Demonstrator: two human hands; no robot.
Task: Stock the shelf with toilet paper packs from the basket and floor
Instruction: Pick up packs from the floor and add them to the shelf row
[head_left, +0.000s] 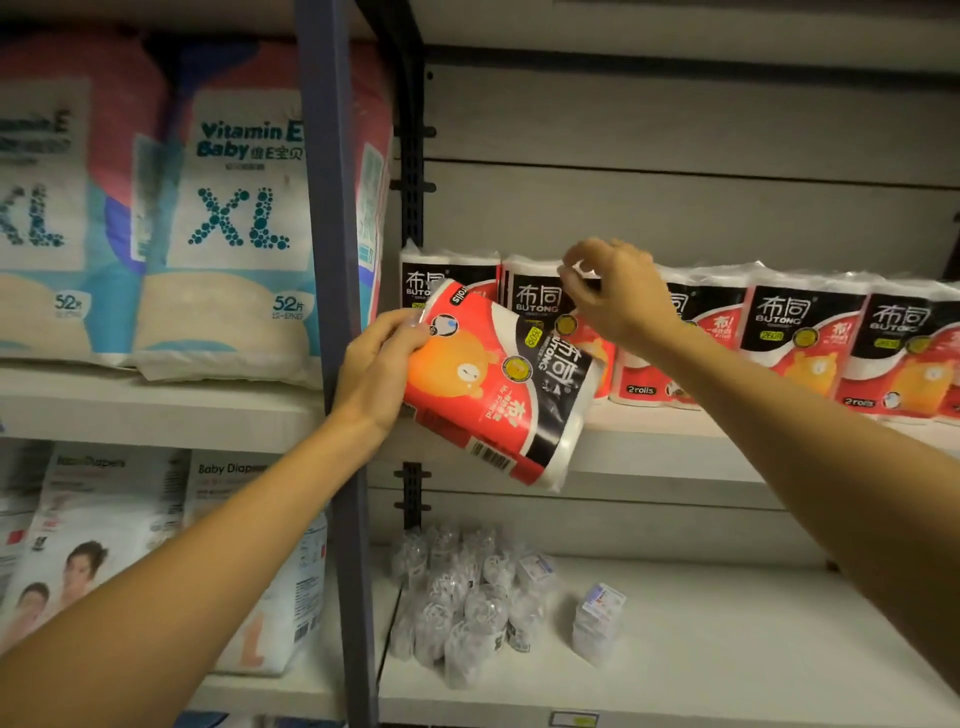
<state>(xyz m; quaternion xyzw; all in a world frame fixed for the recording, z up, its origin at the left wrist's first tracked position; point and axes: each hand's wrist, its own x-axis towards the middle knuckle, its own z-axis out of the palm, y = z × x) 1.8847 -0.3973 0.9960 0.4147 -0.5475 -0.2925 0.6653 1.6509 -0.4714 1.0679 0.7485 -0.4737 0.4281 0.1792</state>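
Left hand (376, 364) fingers gripping tilted toilet paper pack (498, 384), right hand (613, 291) fingers pinching shelved pack's wrap (535, 296)

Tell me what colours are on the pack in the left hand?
Red, black and white, with an orange bear, on the pack; head view.

A tilted toilet paper pack (498, 384) hangs before the shelf's (649, 441) front edge, left of the standing row of packs (779, 332); diaper bags (228, 218) fill the left bay.
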